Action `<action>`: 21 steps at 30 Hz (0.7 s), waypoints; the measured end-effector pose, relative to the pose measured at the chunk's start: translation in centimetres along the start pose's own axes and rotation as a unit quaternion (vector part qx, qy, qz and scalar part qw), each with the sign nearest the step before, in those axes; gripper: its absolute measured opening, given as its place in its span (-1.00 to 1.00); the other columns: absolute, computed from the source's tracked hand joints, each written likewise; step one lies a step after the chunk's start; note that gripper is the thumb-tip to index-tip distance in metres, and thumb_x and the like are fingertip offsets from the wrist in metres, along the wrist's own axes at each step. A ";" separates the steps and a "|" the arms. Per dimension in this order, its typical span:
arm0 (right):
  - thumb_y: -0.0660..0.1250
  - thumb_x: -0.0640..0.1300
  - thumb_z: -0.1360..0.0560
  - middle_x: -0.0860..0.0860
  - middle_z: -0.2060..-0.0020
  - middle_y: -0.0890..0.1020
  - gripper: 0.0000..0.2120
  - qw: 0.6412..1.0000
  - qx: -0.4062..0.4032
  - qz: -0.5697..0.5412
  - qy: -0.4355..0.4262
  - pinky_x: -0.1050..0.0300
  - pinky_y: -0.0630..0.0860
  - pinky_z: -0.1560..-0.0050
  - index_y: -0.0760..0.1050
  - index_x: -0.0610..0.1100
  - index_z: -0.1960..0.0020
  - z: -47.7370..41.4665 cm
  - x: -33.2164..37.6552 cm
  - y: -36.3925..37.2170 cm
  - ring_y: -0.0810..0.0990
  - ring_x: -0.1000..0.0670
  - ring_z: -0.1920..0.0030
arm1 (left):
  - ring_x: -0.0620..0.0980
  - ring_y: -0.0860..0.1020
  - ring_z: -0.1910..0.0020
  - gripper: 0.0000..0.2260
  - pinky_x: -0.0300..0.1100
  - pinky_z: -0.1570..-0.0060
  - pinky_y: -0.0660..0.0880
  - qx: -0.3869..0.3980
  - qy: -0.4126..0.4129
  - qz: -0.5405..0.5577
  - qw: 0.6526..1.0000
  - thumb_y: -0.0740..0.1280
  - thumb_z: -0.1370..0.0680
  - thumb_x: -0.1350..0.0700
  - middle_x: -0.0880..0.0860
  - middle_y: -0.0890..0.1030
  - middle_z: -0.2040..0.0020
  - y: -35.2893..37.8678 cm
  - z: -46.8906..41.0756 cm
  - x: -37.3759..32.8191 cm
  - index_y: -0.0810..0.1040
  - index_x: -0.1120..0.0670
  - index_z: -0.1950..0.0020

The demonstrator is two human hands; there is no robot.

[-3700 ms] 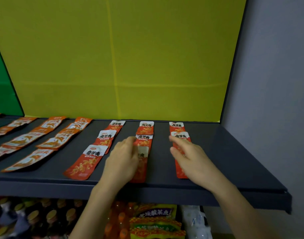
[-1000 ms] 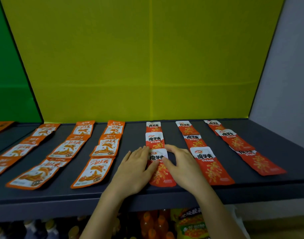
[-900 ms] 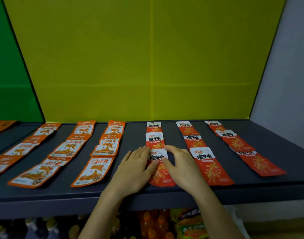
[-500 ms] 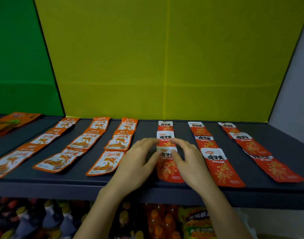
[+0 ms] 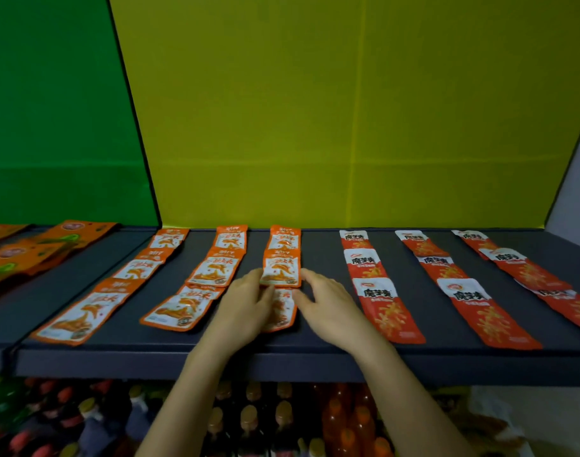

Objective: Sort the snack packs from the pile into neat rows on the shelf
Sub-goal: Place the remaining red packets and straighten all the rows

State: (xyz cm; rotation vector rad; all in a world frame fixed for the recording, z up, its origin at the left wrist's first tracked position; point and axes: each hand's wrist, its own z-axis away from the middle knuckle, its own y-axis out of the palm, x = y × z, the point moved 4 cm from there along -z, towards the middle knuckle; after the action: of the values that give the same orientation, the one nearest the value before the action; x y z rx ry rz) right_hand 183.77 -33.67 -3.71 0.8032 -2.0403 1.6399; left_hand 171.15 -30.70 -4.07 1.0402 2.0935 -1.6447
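Single head-worn view, looking forward and slightly down from close in front of the shelf (image 5: 315,361), facing the yellow back panel (image 5: 347,110) behind it.

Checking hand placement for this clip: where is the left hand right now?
In the head view, the left hand rests near the shelf front, centre-left, against the front pack of the third orange row, opposite the right hand.
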 end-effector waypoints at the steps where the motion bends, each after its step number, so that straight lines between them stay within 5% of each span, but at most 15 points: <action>1: 0.13 -0.04 -0.59 -0.03 -0.30 0.48 -0.63 1.000 -0.002 0.001 0.013 0.06 0.35 -0.26 0.34 -0.07 -0.37 -0.2 0.1 0.4 0.38 -0.05 -0.32 | 0.08 0.46 -0.24 -0.72 -0.21 -0.13 0.32 0.002 0.007 0.001 1.000 0.19 -0.58 0.16 0.15 0.52 -0.25 0.1 0.0 0.2 0.42 0.19 -0.28; 9: 0.10 0.00 -0.59 0.09 -0.31 0.46 -0.65 0.998 -0.023 0.055 0.036 0.11 0.35 -0.16 0.31 0.06 -0.38 0.1 0.4 1.0 0.34 0.06 -0.34 | 0.08 0.45 -0.19 -0.72 -0.05 -0.16 0.40 0.015 0.037 -0.033 0.999 0.15 -0.58 0.09 0.13 0.54 -0.17 0.2 0.1 1.8 0.41 0.17 -0.25; 18: 0.11 0.00 -0.59 0.09 -0.36 0.42 -0.59 0.997 -0.018 0.052 0.052 0.10 0.34 -0.29 0.25 0.05 -0.44 0.0 0.5 1.3 0.31 0.08 -0.38 | 0.04 0.42 -0.19 -0.76 -0.10 -0.15 0.38 0.007 0.036 -0.049 0.998 0.14 -0.59 0.05 0.12 0.52 -0.18 0.1 0.4 1.5 0.43 0.15 -0.16; 21: 0.13 -0.02 -0.59 0.05 -0.34 0.45 -0.62 0.998 -0.025 0.009 0.056 0.11 0.36 -0.28 0.31 0.03 -0.41 0.2 0.9 1.0 0.38 0.05 -0.33 | 0.08 0.30 -0.38 -0.63 -0.07 -0.34 0.29 0.034 0.025 -0.042 0.998 0.13 -0.59 0.04 0.17 0.39 -0.37 0.3 0.3 1.6 0.33 0.19 -0.34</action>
State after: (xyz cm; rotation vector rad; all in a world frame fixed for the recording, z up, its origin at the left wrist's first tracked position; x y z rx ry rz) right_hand 182.43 -33.84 -3.97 0.6619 -2.0076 1.5995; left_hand 170.11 -30.40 -5.38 1.0375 2.1540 -1.7587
